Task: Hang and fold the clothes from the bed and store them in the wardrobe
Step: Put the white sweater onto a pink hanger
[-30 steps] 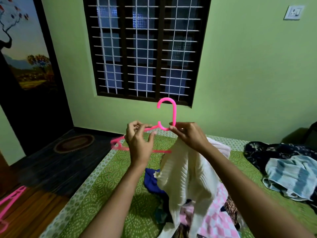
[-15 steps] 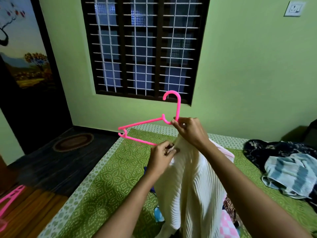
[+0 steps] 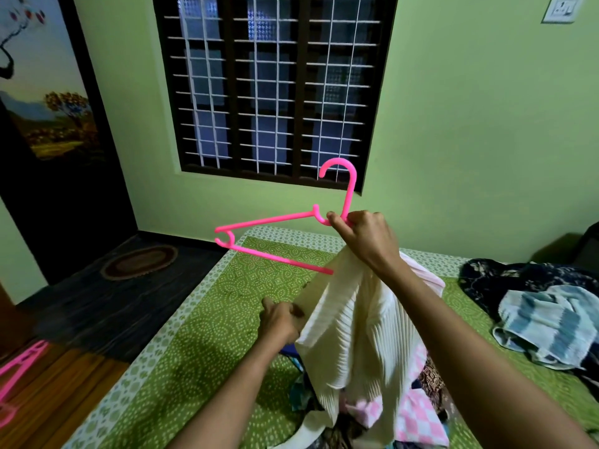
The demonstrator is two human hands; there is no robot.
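A pink plastic hanger (image 3: 275,241) is held up above the bed, its hook toward the window. My right hand (image 3: 364,236) grips it at the base of the hook. A cream ribbed garment (image 3: 363,322) hangs down from under that hand, with the hanger's right arm hidden inside it. Lower down, my left hand (image 3: 280,320) pinches the garment's left edge. The hanger's left arm and lower bar stick out bare to the left.
The bed (image 3: 201,335) has a green patterned sheet. Mixed clothes (image 3: 411,413) are piled under the garment; a dark and blue-striped heap (image 3: 544,319) lies at right. Another pink hanger (image 3: 17,380) lies on the wooden floor at left. A barred window (image 3: 269,85) faces me.
My left hand has slid down from near the hanger to the garment's left edge. The hanger and garment have risen slightly, and the garment hangs more spread out.
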